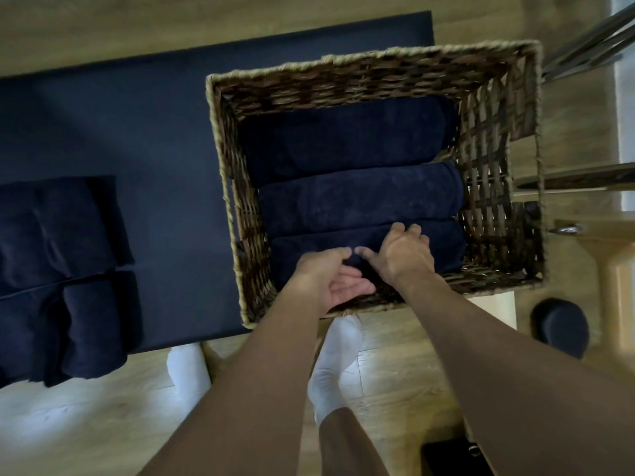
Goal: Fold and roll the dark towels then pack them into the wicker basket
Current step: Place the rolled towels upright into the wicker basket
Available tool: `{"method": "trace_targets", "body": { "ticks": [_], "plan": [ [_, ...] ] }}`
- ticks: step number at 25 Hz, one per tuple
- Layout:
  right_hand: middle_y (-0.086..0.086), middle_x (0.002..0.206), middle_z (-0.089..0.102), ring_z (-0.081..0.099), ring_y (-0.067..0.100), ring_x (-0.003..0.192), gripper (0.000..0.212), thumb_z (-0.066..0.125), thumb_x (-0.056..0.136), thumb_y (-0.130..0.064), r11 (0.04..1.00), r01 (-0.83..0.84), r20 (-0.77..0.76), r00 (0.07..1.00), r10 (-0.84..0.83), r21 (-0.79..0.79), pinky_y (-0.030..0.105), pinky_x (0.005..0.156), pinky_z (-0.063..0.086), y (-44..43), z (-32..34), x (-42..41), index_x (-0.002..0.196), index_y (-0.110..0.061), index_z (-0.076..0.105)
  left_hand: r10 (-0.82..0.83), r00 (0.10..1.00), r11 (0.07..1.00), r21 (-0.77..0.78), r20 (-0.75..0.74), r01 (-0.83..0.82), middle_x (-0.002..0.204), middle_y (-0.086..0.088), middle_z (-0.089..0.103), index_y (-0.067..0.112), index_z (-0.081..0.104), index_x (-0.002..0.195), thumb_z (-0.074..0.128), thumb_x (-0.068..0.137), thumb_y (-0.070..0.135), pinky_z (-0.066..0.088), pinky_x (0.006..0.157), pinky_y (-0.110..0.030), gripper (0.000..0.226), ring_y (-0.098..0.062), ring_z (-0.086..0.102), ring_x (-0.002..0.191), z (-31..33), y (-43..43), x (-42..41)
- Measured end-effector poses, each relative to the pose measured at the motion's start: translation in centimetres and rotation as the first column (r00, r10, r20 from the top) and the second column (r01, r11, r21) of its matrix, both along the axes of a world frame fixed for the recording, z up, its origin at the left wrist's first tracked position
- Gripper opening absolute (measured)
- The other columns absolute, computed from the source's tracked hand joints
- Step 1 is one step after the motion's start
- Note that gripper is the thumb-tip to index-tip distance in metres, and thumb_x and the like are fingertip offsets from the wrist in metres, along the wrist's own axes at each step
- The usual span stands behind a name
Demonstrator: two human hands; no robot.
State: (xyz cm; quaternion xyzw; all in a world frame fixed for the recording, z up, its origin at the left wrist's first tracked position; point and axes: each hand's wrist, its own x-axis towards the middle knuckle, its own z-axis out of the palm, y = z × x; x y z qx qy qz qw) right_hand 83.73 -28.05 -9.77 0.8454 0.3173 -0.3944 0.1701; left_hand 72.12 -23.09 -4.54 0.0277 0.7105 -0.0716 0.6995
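Note:
The wicker basket (374, 68) stands at the right end of a dark table. Three rolled dark towels lie side by side inside it: a far one (347, 139), a middle one (360, 197) and a near one (443, 247). Both my hands reach into the basket at the near roll. My left hand (330, 276) is palm-up beside the roll's near side, fingers relaxed, thumb touching the towel. My right hand (402, 252) lies over the roll with its fingers curled over the top of it. Two more rolled towels (58, 231) (92, 324) lie on the table at the left.
The dark table (137, 132) fills the left and middle. Below it is wooden floor with my white-socked feet (335, 365). A dark round object (560, 328) sits on the floor at the right, near light wooden furniture (611, 255) and metal rails (591, 39).

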Motion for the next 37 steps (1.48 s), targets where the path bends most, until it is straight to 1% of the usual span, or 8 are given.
{"method": "trace_targets", "body": {
  "ticks": [1, 4, 10, 14, 18, 22, 25, 37],
  "plan": [
    [0.019, 0.146, 0.029, 0.032, 0.038, 0.133, 0.082, 0.065, 0.084, -0.058, 0.996, 0.085, -0.01, 0.996, -0.085, 0.01, 0.045, 0.103, 0.039, 0.1, -0.1, -0.1, 0.139, -0.007, 0.032, -0.33, 0.935, 0.918, 0.185, -0.128, 0.35, 0.103, -0.023, 0.067, -0.005, 0.064, 0.106, 0.059, 0.097, 0.03, 0.061, 0.062, -0.034, 0.037, -0.033, 0.071, 0.082, -0.2, -0.3, 0.0],
    [0.019, 0.147, 0.03, 0.036, 0.04, 0.132, 0.087, 0.072, 0.081, -0.052, 0.823, 0.554, -0.032, 0.831, -0.555, 0.127, 0.046, 0.106, 0.038, 0.2, -0.5, 1.0, 0.141, -0.008, 0.028, -0.775, 0.264, 0.145, 0.244, -0.574, 0.959, 0.133, -0.015, 0.05, 0.006, 0.053, 0.13, 0.052, 0.099, 0.036, 0.048, 0.091, -0.041, 0.042, -0.033, 0.056, 0.117, -1.3, -0.5, -1.5],
    [0.017, 0.148, 0.025, 0.039, 0.041, 0.129, 0.082, 0.08, 0.08, -0.032, 0.578, 0.785, 0.045, 0.584, -0.81, 0.222, 0.049, 0.1, 0.041, -0.6, -1.5, 3.2, 0.14, -0.015, 0.026, -0.908, -0.036, -0.077, 0.083, -0.417, 0.994, 0.157, -0.033, 0.009, -0.008, -0.002, 0.151, 0.048, 0.099, -0.001, 0.038, 0.11, -0.04, 0.073, -0.038, 0.021, 0.147, -5.5, -2.6, -2.9],
    [0.018, 0.148, 0.027, 0.043, 0.042, 0.128, 0.08, 0.08, 0.08, -0.027, 0.523, 0.824, 0.039, 0.529, -0.848, 0.219, 0.049, 0.101, 0.042, -0.1, -2.5, 3.9, 0.141, -0.016, 0.028, -0.955, 0.055, 0.02, 0.119, -0.293, 0.993, 0.157, -0.033, 0.008, -0.008, -0.002, 0.152, 0.057, 0.097, 0.011, 0.03, 0.115, -0.042, 0.083, -0.041, 0.016, 0.147, -6.1, -0.7, -2.9],
    [0.016, 0.142, 0.037, 0.049, 0.036, 0.121, 0.055, 0.067, 0.089, -0.018, 0.714, 0.652, 0.024, 0.734, -0.679, 0.254, 0.042, 0.102, 0.045, 1.0, 0.5, 2.0, 0.137, -0.016, 0.04, -0.967, 0.203, 0.171, 0.203, -0.152, 0.964, 0.161, -0.027, 0.001, 0.0, 0.003, 0.155, 0.05, 0.1, 0.023, 0.022, 0.119, -0.04, 0.076, -0.04, 0.011, 0.149, -4.0, 0.2, -4.2],
    [-0.002, 0.103, 0.063, 0.061, 0.013, 0.092, 0.025, 0.053, 0.091, -0.01, 0.553, 0.511, -0.257, 0.843, -0.473, 0.658, 0.034, 0.092, 0.05, 3.8, 7.1, -7.7, 0.112, -0.022, 0.059, -0.72, 0.675, 0.455, 0.623, -0.162, 0.636, 0.137, -0.004, 0.058, 0.017, 0.056, 0.136, 0.05, 0.096, 0.016, 0.042, 0.106, -0.029, 0.041, -0.021, 0.054, 0.125, 1.8, 2.3, -6.8],
    [-0.003, 0.094, 0.067, 0.066, 0.012, 0.089, 0.02, 0.053, 0.09, -0.009, 0.457, 0.657, -0.551, 0.753, -0.358, 0.6, 0.035, 0.086, 0.054, 6.0, 10.6, -18.0, 0.101, -0.023, 0.063, -0.304, 0.941, 0.521, 0.8, -0.151, 0.297, 0.097, 0.01, 0.075, 0.025, 0.073, 0.106, 0.057, 0.091, 0.015, 0.056, 0.088, -0.03, 0.024, -0.004, 0.069, 0.094, 5.5, 3.4, -13.5],
    [-0.006, 0.097, 0.063, 0.065, 0.018, 0.098, 0.014, 0.06, 0.095, -0.024, 0.788, 0.552, -0.683, 0.688, -0.246, 0.273, 0.04, 0.093, 0.054, 14.2, 1.0, -43.3, 0.109, -0.021, 0.058, -0.077, 0.855, 0.675, 0.604, -0.514, 0.424, 0.13, -0.007, 0.059, 0.012, 0.055, 0.133, 0.06, 0.093, 0.02, 0.043, 0.103, -0.029, 0.041, -0.02, 0.055, 0.121, -2.5, 10.4, -40.8]
  ]
}}
